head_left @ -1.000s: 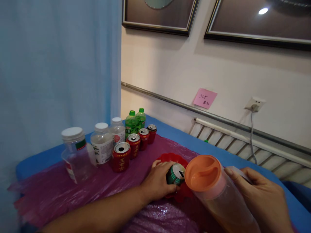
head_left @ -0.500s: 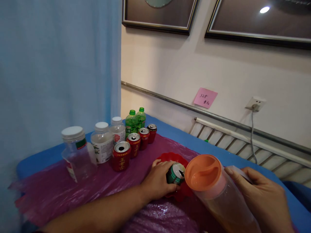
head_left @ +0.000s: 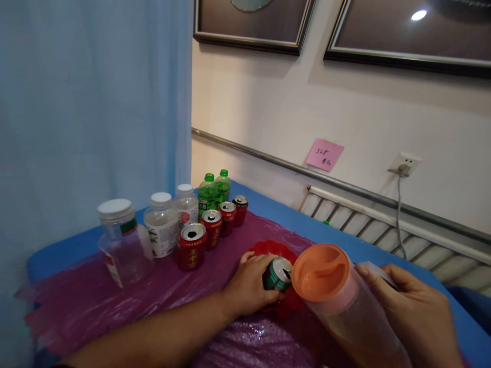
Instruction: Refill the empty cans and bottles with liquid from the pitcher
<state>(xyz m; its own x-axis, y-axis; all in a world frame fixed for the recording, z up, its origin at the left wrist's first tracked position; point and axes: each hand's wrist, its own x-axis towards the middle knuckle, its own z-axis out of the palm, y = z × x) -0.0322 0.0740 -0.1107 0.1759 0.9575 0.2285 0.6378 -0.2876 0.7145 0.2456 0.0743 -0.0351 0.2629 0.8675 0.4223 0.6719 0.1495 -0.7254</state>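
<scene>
My left hand [head_left: 249, 286] is wrapped round a green can [head_left: 278, 274] with an open top, which sits tilted in a red dish [head_left: 268, 249]. My right hand [head_left: 414, 312] grips the handle of a clear pitcher [head_left: 345, 312] with an orange lid [head_left: 320, 272]. The pitcher holds amber liquid and is tipped toward the can, its lid right beside the can's top. Both rest over a purple plastic sheet [head_left: 115, 301] on a blue table [head_left: 57, 255].
A row of red cans [head_left: 191, 247], two green bottles [head_left: 207, 196] and three white-capped clear jars [head_left: 120, 240] stands at the back left. A blue curtain [head_left: 92, 102] hangs on the left. On the wall are a pink note [head_left: 324, 155], a socket [head_left: 404, 164] and a radiator [head_left: 383, 230].
</scene>
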